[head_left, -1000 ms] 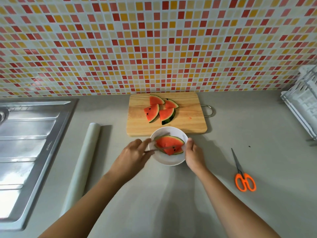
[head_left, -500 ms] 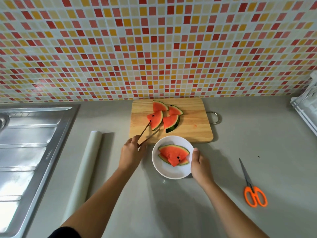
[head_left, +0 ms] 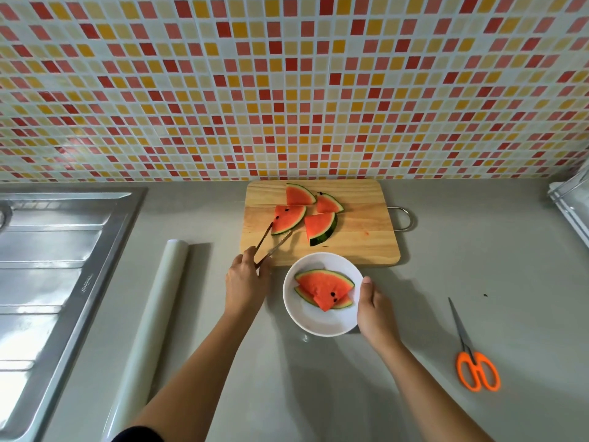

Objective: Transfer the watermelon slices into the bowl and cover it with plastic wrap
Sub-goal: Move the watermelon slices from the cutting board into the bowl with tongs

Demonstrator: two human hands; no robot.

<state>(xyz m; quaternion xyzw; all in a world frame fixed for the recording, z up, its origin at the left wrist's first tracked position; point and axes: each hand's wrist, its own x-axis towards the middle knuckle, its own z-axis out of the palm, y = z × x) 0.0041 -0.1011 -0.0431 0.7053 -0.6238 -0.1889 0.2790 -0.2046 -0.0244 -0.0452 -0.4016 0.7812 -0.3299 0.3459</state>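
Observation:
Several watermelon slices lie on a wooden cutting board (head_left: 357,247) against the tiled wall. My left hand (head_left: 245,282) grips metal tongs (head_left: 271,244), and their tips straddle the lower corner of the nearest left slice (head_left: 288,218). A white bowl (head_left: 314,320) stands on the counter in front of the board with two slices (head_left: 323,287) stacked in it. My right hand (head_left: 374,306) holds the bowl's right rim, thumb on the edge. A roll of plastic wrap (head_left: 153,301) lies to the left.
A steel sink with a drainboard (head_left: 47,266) fills the left side. Orange-handled scissors (head_left: 471,358) lie on the grey counter at the right. A dish rack (head_left: 570,202) pokes in at the right edge. The board has a metal handle (head_left: 403,218).
My left hand has carried the tongs from the bowl up to the board, where they now reach the left slice. The right hand stays on the bowl's rim.

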